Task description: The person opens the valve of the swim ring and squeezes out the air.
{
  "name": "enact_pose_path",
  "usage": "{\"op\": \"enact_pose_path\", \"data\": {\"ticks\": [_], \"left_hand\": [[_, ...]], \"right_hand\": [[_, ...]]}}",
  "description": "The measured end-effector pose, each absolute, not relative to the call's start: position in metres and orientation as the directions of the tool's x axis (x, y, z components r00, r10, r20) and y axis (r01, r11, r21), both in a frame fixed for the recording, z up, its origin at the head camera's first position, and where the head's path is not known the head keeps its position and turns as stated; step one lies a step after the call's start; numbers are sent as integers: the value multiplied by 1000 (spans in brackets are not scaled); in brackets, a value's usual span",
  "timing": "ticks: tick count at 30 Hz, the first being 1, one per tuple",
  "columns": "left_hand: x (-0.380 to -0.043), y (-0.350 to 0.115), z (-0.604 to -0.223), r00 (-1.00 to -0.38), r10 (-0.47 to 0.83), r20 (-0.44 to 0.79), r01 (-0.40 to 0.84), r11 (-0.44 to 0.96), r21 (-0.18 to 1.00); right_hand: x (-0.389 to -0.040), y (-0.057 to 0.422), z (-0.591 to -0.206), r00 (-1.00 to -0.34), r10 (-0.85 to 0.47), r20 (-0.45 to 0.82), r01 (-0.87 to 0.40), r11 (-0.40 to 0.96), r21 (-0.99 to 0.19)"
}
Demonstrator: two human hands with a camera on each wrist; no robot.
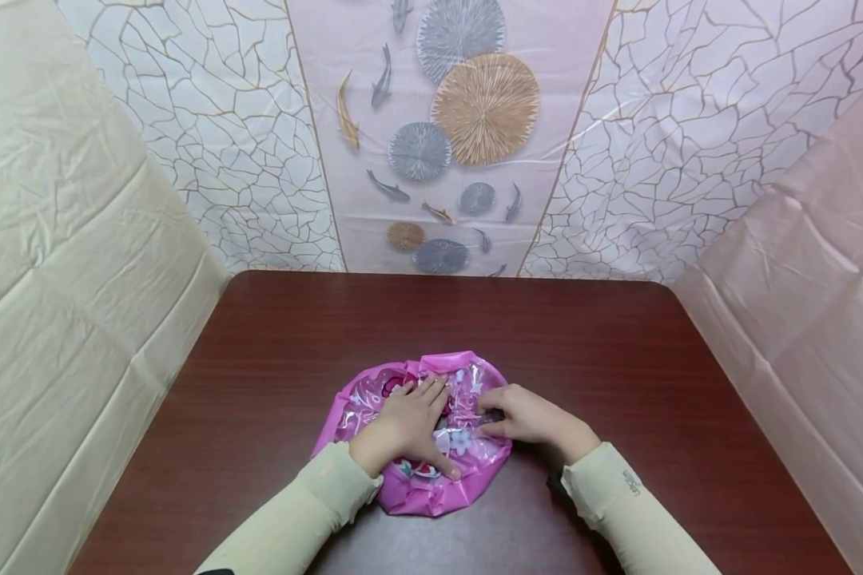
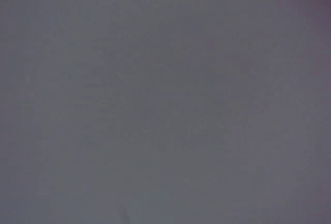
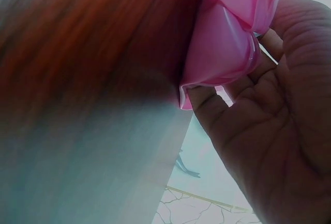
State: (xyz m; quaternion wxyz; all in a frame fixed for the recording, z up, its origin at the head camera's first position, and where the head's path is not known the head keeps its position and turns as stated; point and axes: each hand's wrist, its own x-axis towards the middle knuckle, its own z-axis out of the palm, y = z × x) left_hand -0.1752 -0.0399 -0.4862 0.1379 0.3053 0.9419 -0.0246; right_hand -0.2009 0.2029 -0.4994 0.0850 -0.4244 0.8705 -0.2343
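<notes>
A flattened pink inflatable swim ring (image 1: 467,487) lies on the table, with clear panels printed with flowers and red figures. My left hand (image 1: 411,423) presses flat on its middle, fingers and thumb spread. At its right side, my right hand (image 1: 535,417) has curled fingers and thumb on the plastic. In the right wrist view, folded pink vinyl of the ring (image 3: 222,48) sits between the thumb and fingers of the right hand (image 3: 279,100). The left wrist view is a grey blur that shows no hand.
The dark red-brown wooden table (image 1: 273,335) has rounded far corners. Behind it hangs a patterned backdrop (image 1: 431,200) with fish and round shapes. Cream cloth (image 1: 65,263) covers the left side, and pinkish cloth (image 1: 805,279) the right.
</notes>
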Motion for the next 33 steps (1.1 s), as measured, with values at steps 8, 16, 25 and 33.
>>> {"op": "enact_pose_path", "data": {"ticks": [8, 16, 25, 33], "left_hand": [[-176, -43, -486, -763, 584, -277, 593, 803, 58], [-179, -48, -486, -754, 616, -228, 597, 788, 152], [-180, -57, -477, -766, 634, -111, 589, 760, 276], [-177, -81, -443, -780, 621, 79, 614, 734, 290]], "right_hand": [[-200, 203, -498, -615, -787, 48, -697, 515, -499], [-199, 203, -495, -610, -791, 48, -701, 511, -497], [-198, 204, -494, -609, -792, 53, -703, 507, -499], [-197, 208, -485, -648, -744, 165, -723, 532, -440]]}}
